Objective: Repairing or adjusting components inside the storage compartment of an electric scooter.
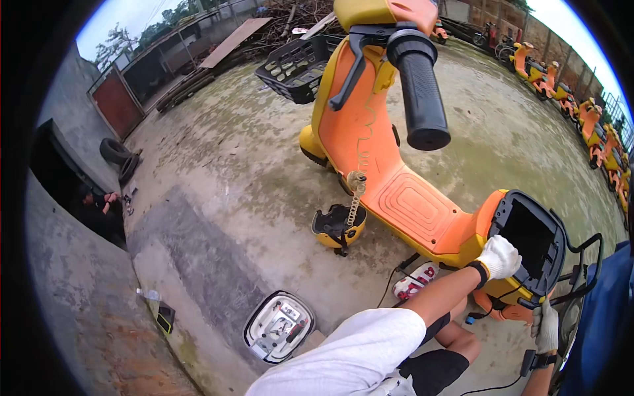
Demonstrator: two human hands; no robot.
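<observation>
An orange and yellow electric scooter (pixel 413 204) stands in front of me, with the compartment (pixel 528 228) at its rear uncovered and dark inside. At the near rim of that compartment is my left hand (pixel 500 257) in a white glove, its fingers curled closed; what they hold, if anything, is hidden. My right hand (pixel 546 325), also gloved, lies against the scooter's rear side below the rim. Its visible fingers look stretched out, and part of the hand is hidden. A blue-ended connector (pixel 470 319) hangs from a dark cable under the body.
A yellow helmet (pixel 339 228) hangs by a coiled cord beside the footboard. On the concrete lies a white oval shell (pixel 297 307) containing tools. A black rack (pixel 594 254) juts out at the rear. Parked scooters (pixel 551 82) line the far right; another person (pixel 99 208) is in the left doorway.
</observation>
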